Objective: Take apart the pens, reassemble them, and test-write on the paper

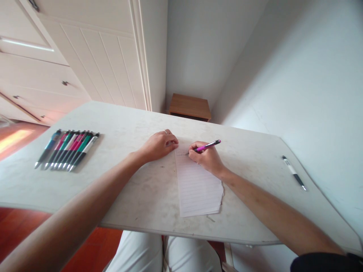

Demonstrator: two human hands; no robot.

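Note:
My right hand (208, 158) is closed around a purple and black pen (208, 145), its tip at the upper part of a sheet of lined paper (198, 192). Faint writing shows near the tip. The paper lies flat, with a torn right edge. At its upper left corner rests my left hand (160, 144), fingers curled and fingertips touching the paper's edge; a ring is on one finger. Off to the left, several pens (69, 149) in blue, pink, green and white with black grips lie side by side in a row.
A white and black pen (294, 172) lies alone on the right of the white, stained table (136, 200). Beyond the far edge stand a white cabinet (107, 56) and a small brown wooden stand (190, 106). A wall (312, 75) runs along the right side.

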